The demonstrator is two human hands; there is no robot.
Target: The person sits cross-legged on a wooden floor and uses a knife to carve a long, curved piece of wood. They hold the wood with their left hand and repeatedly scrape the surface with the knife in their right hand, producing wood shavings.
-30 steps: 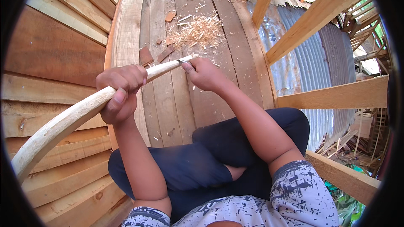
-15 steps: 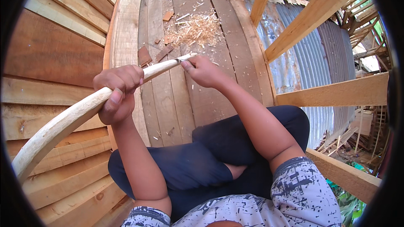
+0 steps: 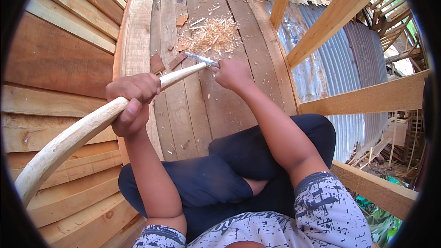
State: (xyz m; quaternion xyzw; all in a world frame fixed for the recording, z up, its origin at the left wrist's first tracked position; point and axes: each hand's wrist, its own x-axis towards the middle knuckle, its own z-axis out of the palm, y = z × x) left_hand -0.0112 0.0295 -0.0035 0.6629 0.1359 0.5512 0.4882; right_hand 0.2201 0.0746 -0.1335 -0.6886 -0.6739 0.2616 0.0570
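Observation:
A long, pale, peeled wooden pole (image 3: 69, 138) runs from the lower left up toward the middle, curving along its length. My left hand (image 3: 133, 104) is closed around it, fingers wrapped over the top. Its thin end lies just short of my right hand (image 3: 233, 74), which is closed on the handle of a knife (image 3: 198, 58). The shiny blade points left, over or against the pole's tip; whether it touches the wood I cannot tell. Most of the handle is hidden in my fist.
Pale shavings (image 3: 213, 34) are heaped on the plank floor (image 3: 229, 115) ahead, with reddish-brown wood scraps (image 3: 157, 63) near them. A board wall (image 3: 59, 105) rises at the left. Wooden rails (image 3: 367, 97) and corrugated metal sheets (image 3: 340, 55) lie to the right. My crossed legs (image 3: 197, 179) are below.
My right hand has shifted a little to the right and turned, bringing the knife blade into plain view at the tip. My left hand and the pole have moved slightly right.

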